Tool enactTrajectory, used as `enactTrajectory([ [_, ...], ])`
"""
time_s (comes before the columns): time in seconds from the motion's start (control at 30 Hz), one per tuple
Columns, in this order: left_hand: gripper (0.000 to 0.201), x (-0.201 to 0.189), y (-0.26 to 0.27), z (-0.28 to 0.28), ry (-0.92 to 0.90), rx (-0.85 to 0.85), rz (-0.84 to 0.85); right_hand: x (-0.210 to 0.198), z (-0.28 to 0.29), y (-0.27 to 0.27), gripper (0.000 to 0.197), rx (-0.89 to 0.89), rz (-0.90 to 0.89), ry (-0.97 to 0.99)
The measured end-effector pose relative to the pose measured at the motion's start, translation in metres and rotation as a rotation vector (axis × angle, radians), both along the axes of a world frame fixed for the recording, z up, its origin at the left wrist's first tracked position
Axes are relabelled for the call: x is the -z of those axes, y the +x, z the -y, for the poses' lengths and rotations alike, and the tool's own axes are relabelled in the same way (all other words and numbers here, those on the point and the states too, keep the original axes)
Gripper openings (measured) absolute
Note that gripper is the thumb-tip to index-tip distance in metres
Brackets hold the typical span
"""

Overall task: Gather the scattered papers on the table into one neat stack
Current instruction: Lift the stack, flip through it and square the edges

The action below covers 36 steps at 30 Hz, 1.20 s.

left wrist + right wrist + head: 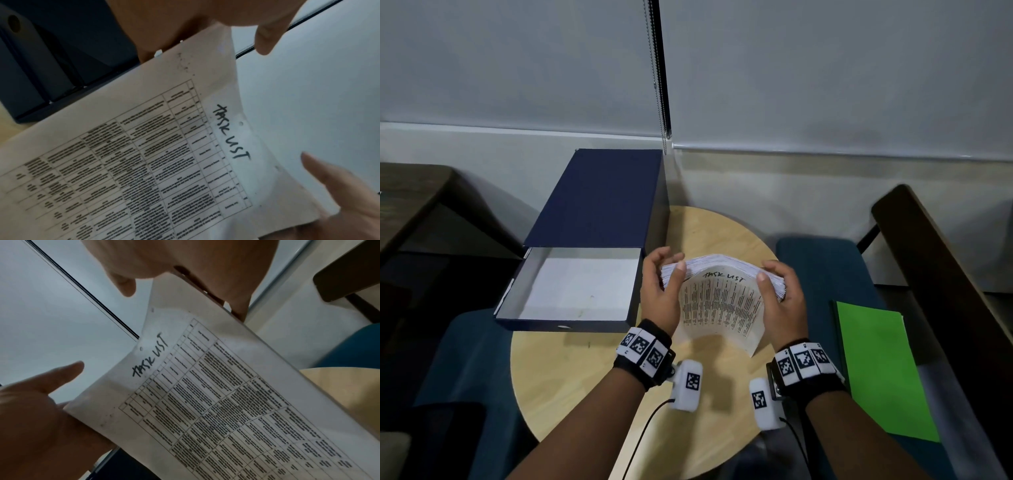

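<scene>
White paper, a thick stack of papers (722, 294) stood on its lower edge on the round wooden table (571, 373), bowed toward the camera; the front sheet has "TASK LIST" handwritten in black marker over a printed grid of small text, too blurry to read. The left hand (659, 291) grips the stack's left edge, thumb on the front and fingers curled round the back; the right hand (780, 298) does the same on the right edge. Both wrists wear black bands with square black-and-white marker tags. Just left of the stack sits an open navy box file (585, 240) with a white lining, lid tipped back; off to the right, a bright green folder (876, 370) lies on a blue seat (822, 267).
</scene>
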State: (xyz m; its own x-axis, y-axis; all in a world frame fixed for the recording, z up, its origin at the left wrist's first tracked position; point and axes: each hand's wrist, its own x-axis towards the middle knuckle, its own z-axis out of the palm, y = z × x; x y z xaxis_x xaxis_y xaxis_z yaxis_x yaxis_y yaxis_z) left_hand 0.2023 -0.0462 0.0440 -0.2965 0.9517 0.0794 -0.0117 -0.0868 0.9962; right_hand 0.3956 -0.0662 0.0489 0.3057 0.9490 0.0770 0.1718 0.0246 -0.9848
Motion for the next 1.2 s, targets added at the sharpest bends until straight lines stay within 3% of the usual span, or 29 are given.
enactTrajectory([
  [0.07, 0.028, -0.001, 0.002, -0.004, -0.029, -0.049, -0.026, 0.001, -0.003, -0.003, 0.008, 0.042, 0.024, -0.018],
  [0.17, 0.011, 0.002, 0.004, -0.008, -0.072, -0.094, -0.044, 0.003, -0.005, -0.003, 0.01, 0.088, 0.005, -0.038],
  [0.5, 0.013, 0.003, 0.001, -0.011, -0.11, -0.091, -0.066, 0.008, -0.009, 0.0, 0.009, 0.076, -0.035, -0.038],
  [0.73, 0.025, 0.003, -0.003, -0.009, -0.116, -0.002, -0.01, 0.008, -0.006, 0.0, 0.012, 0.064, -0.026, -0.038],
  [0.9, 0.073, 0.011, -0.011, 0.001, -0.044, 0.156, 0.067, 0.006, -0.004, 0.001, 0.016, 0.031, -0.042, -0.041],
  [1.07, 0.051, 0.028, -0.02, 0.001, -0.119, 0.14, -0.108, 0.013, 0.004, 0.008, 0.039, -0.087, -0.061, -0.036],
  [1.2, 0.034, 0.035, -0.019, -0.001, -0.124, 0.14, -0.231, 0.028, 0.01, 0.006, 0.041, -0.069, 0.129, -0.16],
])
